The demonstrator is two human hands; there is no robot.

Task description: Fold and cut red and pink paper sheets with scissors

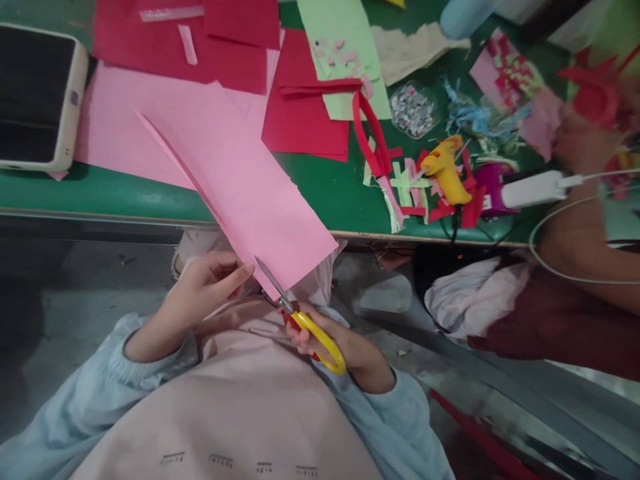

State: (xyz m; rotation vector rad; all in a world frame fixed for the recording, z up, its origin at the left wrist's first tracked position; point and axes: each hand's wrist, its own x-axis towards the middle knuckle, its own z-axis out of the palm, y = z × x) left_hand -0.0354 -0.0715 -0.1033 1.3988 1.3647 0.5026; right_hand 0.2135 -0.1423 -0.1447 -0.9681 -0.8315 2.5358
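My left hand (207, 283) pinches the near corner of a long pink paper sheet (240, 180) that hangs off the green table's front edge (150, 200). My right hand (320, 337) grips yellow-handled scissors (305, 320). Their blades point up and left, meeting the pink sheet's lower edge just right of my left fingers. A narrow strip looks partly cut along the sheet's left side.
On the table lie a phone (37, 97) at the left, red paper sheets (300, 100), a light green sheet (345, 53), paper scraps and a yellow glue gun (447, 173). Another person's arm (585, 220) works at the right with a white corded tool (533, 189).
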